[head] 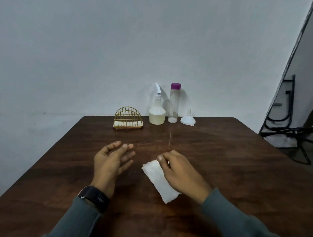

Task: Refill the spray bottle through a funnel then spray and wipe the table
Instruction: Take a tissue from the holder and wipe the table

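Note:
A white spray bottle [157, 113] with pale liquid in its base stands at the table's far edge. Beside it on the right is a clear bottle with a purple cap [174, 103], almost drained. A white funnel [188, 118] lies upside down to the right of that. My right hand [183, 171] holds a folded white tissue [159, 179] against the dark wooden table [231, 157], fingers curled over its upper edge. My left hand [112, 158] hovers to the left of the tissue with fingers relaxed, holding nothing. A faint wet streak shows on the wood beyond the hands.
A gold wire napkin holder [128, 119] with white napkins stands left of the spray bottle. A grey wall rises right behind the table. A dark metal folding chair [293, 128] stands on the floor at the far right.

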